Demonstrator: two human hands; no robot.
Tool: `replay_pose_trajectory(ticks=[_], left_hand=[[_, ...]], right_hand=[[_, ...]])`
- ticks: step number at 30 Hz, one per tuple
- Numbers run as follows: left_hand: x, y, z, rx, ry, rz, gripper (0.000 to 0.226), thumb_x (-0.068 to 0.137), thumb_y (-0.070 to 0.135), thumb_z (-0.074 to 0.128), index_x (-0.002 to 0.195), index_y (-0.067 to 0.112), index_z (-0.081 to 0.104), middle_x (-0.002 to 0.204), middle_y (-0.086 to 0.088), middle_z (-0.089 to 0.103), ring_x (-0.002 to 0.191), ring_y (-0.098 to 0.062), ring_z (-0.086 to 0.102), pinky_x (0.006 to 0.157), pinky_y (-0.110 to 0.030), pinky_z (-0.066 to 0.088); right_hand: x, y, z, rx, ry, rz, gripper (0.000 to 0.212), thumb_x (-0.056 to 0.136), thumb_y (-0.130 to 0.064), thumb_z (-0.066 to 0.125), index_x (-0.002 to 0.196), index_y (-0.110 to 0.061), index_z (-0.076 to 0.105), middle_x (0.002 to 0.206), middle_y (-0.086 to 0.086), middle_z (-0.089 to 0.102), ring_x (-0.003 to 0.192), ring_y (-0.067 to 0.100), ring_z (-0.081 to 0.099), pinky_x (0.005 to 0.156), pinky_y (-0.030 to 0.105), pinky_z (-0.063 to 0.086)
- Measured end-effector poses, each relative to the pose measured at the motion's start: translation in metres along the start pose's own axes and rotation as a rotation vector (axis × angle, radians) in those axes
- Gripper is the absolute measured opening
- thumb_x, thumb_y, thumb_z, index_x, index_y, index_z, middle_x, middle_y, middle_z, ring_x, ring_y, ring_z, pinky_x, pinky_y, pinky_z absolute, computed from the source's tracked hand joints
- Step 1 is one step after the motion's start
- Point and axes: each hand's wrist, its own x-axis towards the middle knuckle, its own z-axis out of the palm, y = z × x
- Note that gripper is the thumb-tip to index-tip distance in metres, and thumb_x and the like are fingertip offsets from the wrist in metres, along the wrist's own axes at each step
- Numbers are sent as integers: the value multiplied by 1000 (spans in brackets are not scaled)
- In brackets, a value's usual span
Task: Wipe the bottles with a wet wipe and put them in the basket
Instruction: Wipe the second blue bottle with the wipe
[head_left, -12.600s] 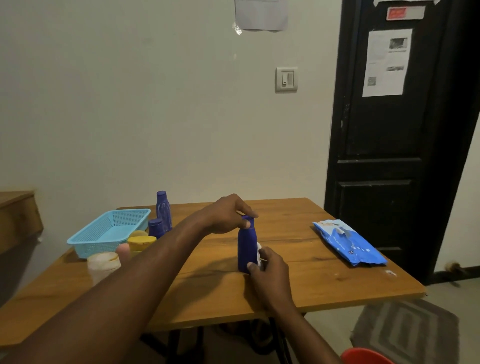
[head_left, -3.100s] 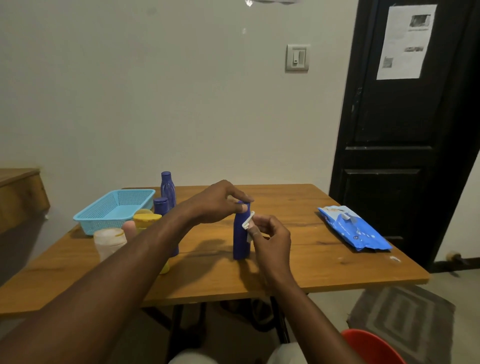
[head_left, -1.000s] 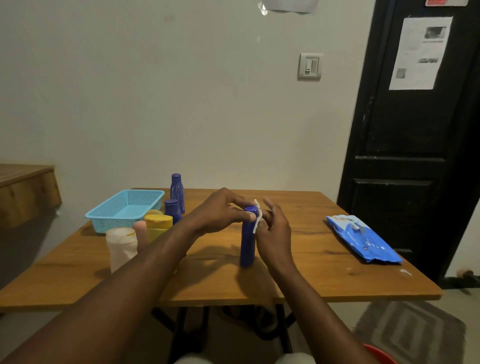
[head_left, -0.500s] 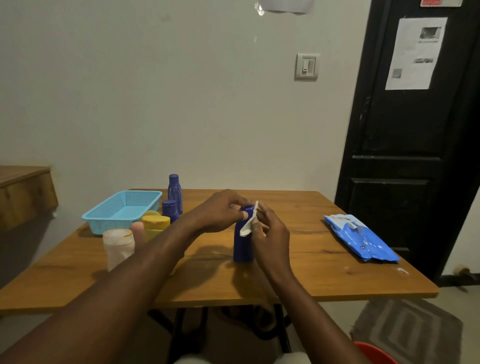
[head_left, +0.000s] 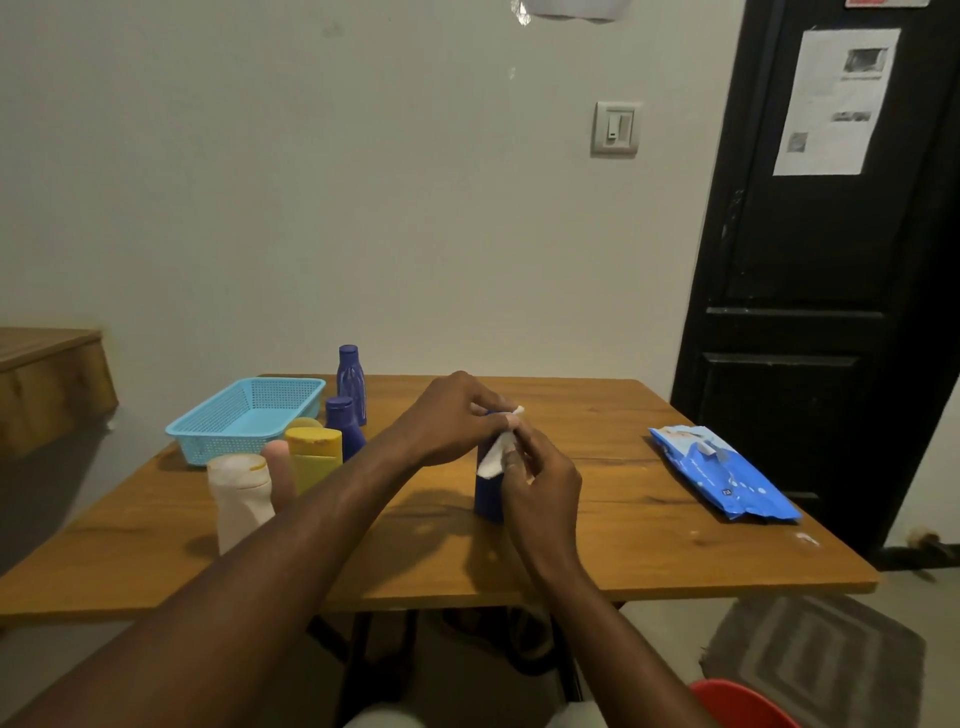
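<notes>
A dark blue bottle (head_left: 487, 493) stands upright on the wooden table (head_left: 649, 545) in front of me. My left hand (head_left: 452, 418) grips its top from the left. My right hand (head_left: 543, 486) pinches a small white wet wipe (head_left: 497, 449) against the bottle's upper right side. The bottle's cap is hidden under my fingers. A light blue mesh basket (head_left: 244, 418), with nothing visible in it, sits at the table's far left. Beside it stand two more blue bottles, one tall (head_left: 351, 383) and one short (head_left: 342, 425), a yellow bottle (head_left: 313, 460), a pink one (head_left: 278, 470) and a cream one (head_left: 240, 496).
A blue pack of wet wipes (head_left: 719, 470) lies flat on the table's right side. A black door (head_left: 831, 270) stands at the right, with a grey mat (head_left: 815, 654) on the floor and a red object (head_left: 737, 704) at the bottom edge.
My right hand has slid the wipe slightly up the bottle's neck between half a second ago and now. The left hand keeps its grip on the top and the bottle stays in place.
</notes>
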Motion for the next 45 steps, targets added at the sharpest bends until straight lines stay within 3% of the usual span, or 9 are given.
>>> replay_pose_trajectory(ticks=[4, 7, 11, 21, 30, 32, 35, 40, 45], left_hand=[[-2, -3, -8, -15, 12, -14, 24, 95, 26, 71, 118, 23, 78, 119, 6, 76, 98, 3, 63, 81, -16, 46], [-6, -4, -11, -65, -4, -30, 25, 96, 22, 69, 120, 20, 76, 122, 4, 74, 106, -3, 64, 88, -22, 48], [-6, -3, -8, -56, 6, -31, 26, 97, 20, 69, 121, 17, 76, 125, 0, 73, 114, -10, 64, 93, -27, 48], [-5, 2, -3, -17, 1, -24, 25, 97, 18, 67, 121, 15, 76, 126, 1, 73, 113, -5, 60, 94, -26, 43], [-7, 0, -1, -29, 22, -11, 25, 98, 20, 67, 122, 18, 76, 126, 4, 72, 111, -3, 60, 89, -19, 42], [-8, -1, 0, -48, 34, -15, 24, 98, 21, 67, 120, 19, 77, 125, 5, 72, 113, -4, 61, 91, -20, 44], [-9, 0, 4, -49, 62, -31, 23, 98, 20, 67, 119, 19, 77, 126, 3, 72, 116, -7, 62, 97, -28, 47], [-10, 2, 4, -20, 71, -57, 24, 98, 21, 67, 120, 18, 76, 129, 2, 71, 117, -11, 62, 93, -25, 45], [-9, 4, 5, 19, 79, -67, 25, 98, 22, 67, 121, 17, 76, 129, 1, 71, 123, -13, 61, 102, -32, 47]], right_hand=[[12, 0, 2, 7, -125, 42, 45, 100, -7, 49, 140, -22, 60, 136, -15, 63, 122, 0, 58, 102, 27, 53], [22, 1, -1, 32, -253, 151, 33, 100, -9, 45, 107, -30, 69, 100, -17, 71, 96, 13, 64, 86, 41, 57], [20, 5, -8, 5, -325, 214, 22, 105, -14, 43, 107, -17, 65, 98, -2, 67, 92, 19, 62, 77, 29, 52], [-1, 24, -18, -283, -401, 136, 16, 99, -19, 61, 111, -23, 69, 99, -14, 71, 90, -4, 64, 73, 17, 48], [28, 31, -20, 63, -446, 264, 75, 91, -14, 75, 155, -21, 36, 146, -5, 54, 132, 14, 53, 82, 12, 55], [25, 38, -21, -65, -486, 246, 62, 90, -17, 75, 146, -21, 48, 138, -4, 62, 127, 18, 59, 91, 24, 56], [8, 39, -14, -324, -475, 174, 36, 92, -17, 72, 126, -20, 60, 114, -6, 68, 106, 13, 64, 82, 20, 52], [-11, 38, -2, -658, -330, 53, 56, 91, -30, 72, 141, -20, 48, 115, -4, 70, 103, 12, 66, 83, 30, 57], [-11, 38, -12, -646, -326, -3, 70, 94, -27, 68, 155, -20, 33, 120, -1, 68, 106, 13, 63, 88, 30, 55]])
